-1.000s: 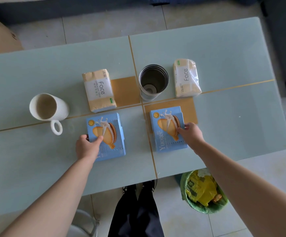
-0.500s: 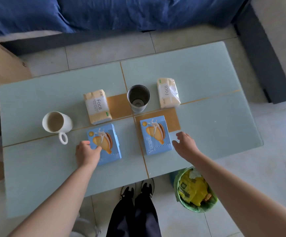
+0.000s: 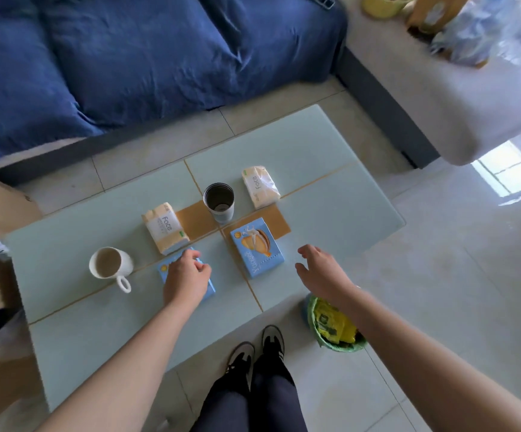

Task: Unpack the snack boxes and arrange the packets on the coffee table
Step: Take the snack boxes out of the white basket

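**Head view: left hand on one snack box, right hand free**

Nearest, a green-lined waste bin of yellow wrappers stands on the floor by the pale green glass coffee table. The left hand lies with curled fingers on the left blue cardboard snack box, covering most of it; whether it grips the box I cannot tell. The right hand hovers with fingers loosely spread, just beside the right blue cardboard snack box, not touching it. A white ribbed mug sits left. Farther off stand two cream tissue packs flanking a steel tumbler.
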Motion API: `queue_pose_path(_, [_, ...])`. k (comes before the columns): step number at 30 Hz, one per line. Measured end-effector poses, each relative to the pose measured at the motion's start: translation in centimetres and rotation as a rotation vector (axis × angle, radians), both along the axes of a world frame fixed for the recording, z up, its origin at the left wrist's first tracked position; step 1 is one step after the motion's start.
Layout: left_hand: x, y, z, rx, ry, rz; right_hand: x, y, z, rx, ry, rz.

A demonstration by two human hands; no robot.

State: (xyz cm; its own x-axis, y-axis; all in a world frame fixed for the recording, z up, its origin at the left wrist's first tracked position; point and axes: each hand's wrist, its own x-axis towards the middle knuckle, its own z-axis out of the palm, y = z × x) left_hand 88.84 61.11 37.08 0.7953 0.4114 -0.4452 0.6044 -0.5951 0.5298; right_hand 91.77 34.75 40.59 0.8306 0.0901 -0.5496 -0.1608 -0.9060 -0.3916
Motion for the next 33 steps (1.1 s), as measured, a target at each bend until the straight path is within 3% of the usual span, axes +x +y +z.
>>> queue_pose_path(12, [-6.6, -7.3, 6.0, 0.166, -0.193, -0.802, -16.5, -3.3, 5.6, -0.077, -0.144, -0.291])
queue_pose_path(24, [-16.0, -20.0, 7.7, 0.231, -0.406, -1.669, -38.3, -7.6, 6.9, -0.128, -0.056, -0.868])
queue_pose_path(28, [-21.2, -25.1, 8.3, 0.229, -0.495, -1.876, -46.1, -8.7, 7.4, -0.142, -0.047, -1.073])
queue_pose_path(33, [-29.8, -30.4, 8.4, 0.14, -0.47, -2.013, -55.7, -9.3, 7.6, -0.154, -0.054, -1.253])
